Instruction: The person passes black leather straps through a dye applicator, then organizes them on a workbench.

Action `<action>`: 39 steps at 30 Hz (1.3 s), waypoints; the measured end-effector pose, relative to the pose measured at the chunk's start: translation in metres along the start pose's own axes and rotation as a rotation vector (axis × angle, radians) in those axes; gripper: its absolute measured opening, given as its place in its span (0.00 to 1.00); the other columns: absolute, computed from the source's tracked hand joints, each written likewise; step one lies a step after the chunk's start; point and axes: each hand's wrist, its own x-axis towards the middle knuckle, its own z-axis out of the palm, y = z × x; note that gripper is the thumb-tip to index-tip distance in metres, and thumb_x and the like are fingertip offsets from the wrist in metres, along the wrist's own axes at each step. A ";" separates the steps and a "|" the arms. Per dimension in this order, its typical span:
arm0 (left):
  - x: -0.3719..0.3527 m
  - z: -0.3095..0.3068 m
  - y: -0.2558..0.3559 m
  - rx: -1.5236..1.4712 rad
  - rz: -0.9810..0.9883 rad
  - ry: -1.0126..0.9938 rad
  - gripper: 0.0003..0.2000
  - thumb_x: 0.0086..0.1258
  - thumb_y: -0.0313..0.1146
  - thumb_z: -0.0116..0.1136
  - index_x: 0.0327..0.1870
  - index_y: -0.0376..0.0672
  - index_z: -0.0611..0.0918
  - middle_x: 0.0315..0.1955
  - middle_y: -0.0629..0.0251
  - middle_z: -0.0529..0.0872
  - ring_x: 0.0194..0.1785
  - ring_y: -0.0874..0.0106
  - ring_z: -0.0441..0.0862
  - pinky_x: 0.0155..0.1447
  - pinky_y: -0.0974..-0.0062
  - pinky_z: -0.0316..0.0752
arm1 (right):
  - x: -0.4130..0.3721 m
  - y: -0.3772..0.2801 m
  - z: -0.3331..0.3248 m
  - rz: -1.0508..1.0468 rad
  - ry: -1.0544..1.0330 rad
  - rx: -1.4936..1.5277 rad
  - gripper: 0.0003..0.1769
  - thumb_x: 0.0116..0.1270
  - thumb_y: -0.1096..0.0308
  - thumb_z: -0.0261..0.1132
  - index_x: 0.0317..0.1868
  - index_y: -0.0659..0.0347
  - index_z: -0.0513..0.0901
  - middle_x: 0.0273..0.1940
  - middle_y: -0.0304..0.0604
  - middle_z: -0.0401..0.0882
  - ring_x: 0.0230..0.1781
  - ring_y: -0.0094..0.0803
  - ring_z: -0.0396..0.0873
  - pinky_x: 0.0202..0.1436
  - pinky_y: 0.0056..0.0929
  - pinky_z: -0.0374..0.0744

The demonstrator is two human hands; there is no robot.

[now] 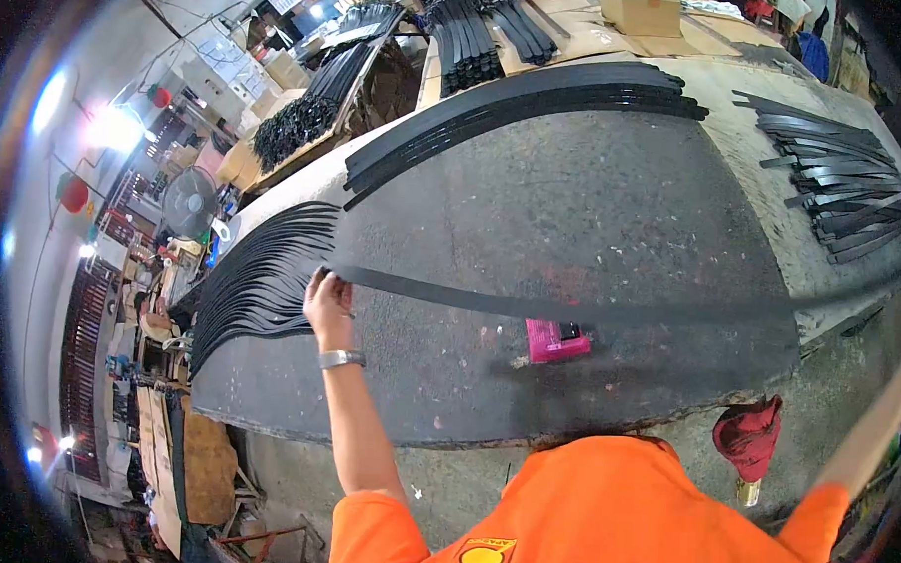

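One long black strip stretches across the dark tabletop, its left end pinched in my left hand. My left hand is beside a fanned row of thin black strips at the table's left. The strip runs to the right edge of the view, where my right arm reaches out; my right hand cannot be seen. Below the strip's middle lies a pink packet with a small black item on it. A stack of wide black strips curves along the table's far side.
A loose pile of black strips lies at the right. Bundles of strips and a cardboard box are on surfaces behind. A red cloth-wrapped object is by the near edge. A fan stands at the left.
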 end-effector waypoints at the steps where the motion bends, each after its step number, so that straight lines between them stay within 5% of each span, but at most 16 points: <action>1: 0.014 -0.023 -0.005 -0.038 0.001 0.073 0.10 0.72 0.25 0.58 0.52 0.40 0.80 0.37 0.64 0.85 0.38 0.71 0.84 0.42 0.74 0.83 | -0.005 -0.008 0.046 0.042 -0.055 0.212 0.16 0.67 0.59 0.69 0.50 0.56 0.82 0.41 0.33 0.80 0.41 0.24 0.76 0.46 0.26 0.71; 3: 0.033 -0.074 -0.026 -0.096 0.001 0.122 0.08 0.74 0.27 0.57 0.50 0.37 0.79 0.40 0.62 0.86 0.41 0.67 0.84 0.45 0.76 0.83 | -0.035 -0.033 0.139 0.172 -0.185 0.568 0.16 0.67 0.58 0.69 0.51 0.56 0.82 0.42 0.32 0.80 0.41 0.22 0.76 0.47 0.25 0.71; 4: 0.036 -0.104 -0.041 -0.120 0.000 0.100 0.08 0.75 0.28 0.56 0.49 0.35 0.79 0.40 0.61 0.86 0.41 0.66 0.84 0.46 0.75 0.83 | -0.071 -0.069 0.176 0.341 -0.195 0.663 0.12 0.68 0.58 0.68 0.45 0.54 0.82 0.37 0.32 0.78 0.37 0.22 0.74 0.43 0.26 0.70; 6: 0.017 -0.136 -0.066 -0.289 -0.129 0.200 0.14 0.80 0.34 0.50 0.48 0.27 0.77 0.41 0.56 0.86 0.44 0.67 0.83 0.50 0.76 0.82 | -0.125 -0.078 0.235 0.353 -0.356 0.692 0.09 0.71 0.61 0.64 0.38 0.56 0.80 0.35 0.33 0.79 0.34 0.24 0.75 0.39 0.25 0.74; 8: -0.003 -0.175 -0.108 -0.315 -0.197 0.278 0.15 0.81 0.35 0.48 0.47 0.28 0.79 0.39 0.56 0.87 0.43 0.67 0.84 0.47 0.76 0.83 | -0.175 -0.066 0.290 0.554 -0.350 1.026 0.08 0.72 0.65 0.63 0.35 0.57 0.76 0.30 0.36 0.75 0.29 0.27 0.74 0.33 0.27 0.74; 11: 0.002 -0.294 -0.207 0.005 -0.204 0.112 0.10 0.78 0.33 0.52 0.47 0.34 0.80 0.41 0.61 0.86 0.46 0.69 0.84 0.54 0.72 0.84 | -0.231 -0.003 0.326 0.865 -0.467 1.025 0.05 0.70 0.69 0.62 0.42 0.58 0.74 0.40 0.43 0.81 0.40 0.36 0.82 0.41 0.33 0.83; 14: -0.066 -0.248 -0.166 -0.294 -0.418 0.392 0.10 0.79 0.32 0.50 0.45 0.34 0.79 0.41 0.58 0.86 0.48 0.67 0.84 0.57 0.70 0.82 | -0.276 0.005 0.313 1.036 -0.371 0.903 0.11 0.69 0.68 0.62 0.50 0.57 0.75 0.45 0.45 0.82 0.48 0.39 0.82 0.47 0.36 0.83; 17: -0.111 -0.204 -0.116 -0.025 -0.475 0.326 0.12 0.75 0.29 0.55 0.55 0.34 0.77 0.50 0.56 0.84 0.52 0.63 0.84 0.57 0.68 0.79 | -0.304 -0.016 0.283 0.857 -0.530 0.460 0.20 0.69 0.68 0.60 0.61 0.57 0.74 0.54 0.47 0.81 0.55 0.40 0.80 0.55 0.43 0.80; 20: -0.129 -0.201 -0.114 0.520 -0.368 0.177 0.20 0.70 0.30 0.63 0.60 0.33 0.76 0.53 0.55 0.83 0.58 0.63 0.81 0.60 0.67 0.76 | -0.325 0.008 0.272 0.171 -0.836 -0.274 0.27 0.71 0.65 0.58 0.69 0.57 0.70 0.66 0.47 0.74 0.65 0.43 0.73 0.61 0.50 0.76; 21: -0.133 -0.213 -0.135 0.824 -0.074 0.021 0.20 0.68 0.30 0.64 0.60 0.33 0.77 0.57 0.54 0.82 0.57 0.63 0.81 0.59 0.68 0.76 | -0.345 -0.005 0.270 0.039 -0.807 -0.472 0.27 0.72 0.64 0.58 0.70 0.57 0.70 0.68 0.47 0.72 0.67 0.44 0.71 0.62 0.51 0.75; 23: -0.161 -0.174 -0.124 1.336 0.167 -0.211 0.26 0.62 0.36 0.69 0.59 0.33 0.79 0.64 0.41 0.75 0.67 0.51 0.73 0.71 0.58 0.65 | -0.391 -0.049 0.262 -0.246 -0.727 -0.843 0.27 0.73 0.62 0.56 0.71 0.57 0.70 0.72 0.46 0.68 0.70 0.46 0.67 0.64 0.53 0.74; 25: -0.183 -0.158 -0.146 1.553 0.303 -0.244 0.34 0.59 0.39 0.71 0.66 0.35 0.73 0.70 0.43 0.68 0.74 0.43 0.60 0.75 0.52 0.56 | -0.416 -0.061 0.262 -0.292 -0.724 -0.897 0.25 0.74 0.61 0.56 0.69 0.56 0.72 0.73 0.46 0.66 0.72 0.47 0.64 0.64 0.53 0.73; 27: -0.190 -0.145 -0.148 1.589 0.192 -0.223 0.34 0.61 0.37 0.68 0.69 0.37 0.70 0.73 0.43 0.63 0.76 0.39 0.55 0.75 0.44 0.53 | -0.434 -0.075 0.263 -0.326 -0.732 -0.937 0.23 0.75 0.61 0.55 0.68 0.56 0.74 0.73 0.45 0.66 0.72 0.47 0.64 0.65 0.52 0.73; 39: -0.187 -0.137 -0.135 1.556 0.081 -0.244 0.35 0.65 0.38 0.65 0.71 0.35 0.66 0.74 0.41 0.58 0.77 0.37 0.51 0.76 0.40 0.49 | -0.470 -0.112 0.288 -0.490 -0.811 -1.056 0.21 0.71 0.64 0.58 0.60 0.65 0.79 0.69 0.51 0.71 0.65 0.49 0.73 0.65 0.46 0.74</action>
